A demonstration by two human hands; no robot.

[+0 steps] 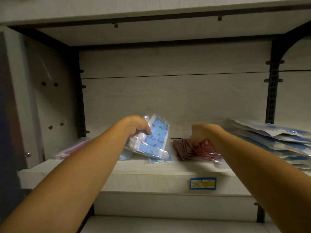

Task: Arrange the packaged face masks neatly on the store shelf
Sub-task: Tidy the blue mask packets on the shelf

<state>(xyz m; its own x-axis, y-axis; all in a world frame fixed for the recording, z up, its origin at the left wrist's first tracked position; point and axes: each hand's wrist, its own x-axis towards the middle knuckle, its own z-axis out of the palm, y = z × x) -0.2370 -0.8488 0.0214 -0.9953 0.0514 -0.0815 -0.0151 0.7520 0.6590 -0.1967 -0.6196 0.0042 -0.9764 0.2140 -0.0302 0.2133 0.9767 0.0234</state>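
Two bare forearms reach into a pale wood-grain store shelf (151, 172) with dark metal uprights at its back corners.

The left hand (138, 126) has its grip clenched around a clear plastic packet of light-blue patterned face masks (156, 138). The thumb lies on the front of the packet and the fingers are hidden behind it. The packet is tilted, its top leaning away to the right, and its lower edge sits just above the shelf board, over other pale blue packets (159, 159) lying flat near the front edge.

The right hand (204, 132) is curled downward, its grip grasping a clear packet of dark red face masks (190, 149). The fingertips press into the top of the packet. Blur hides whether it rests on the board or is slightly lifted.

To the right, a slumped stack of clear packets with blue and white masks (276, 140) lies on the same shelf, near the red packet. At the far left, partly hidden behind the left forearm, a flat packet with pink print (72, 150) lies on the board.

A blue-bordered price label with a yellow patch (203, 183) is stuck to the front lip of the shelf, below the right hand.
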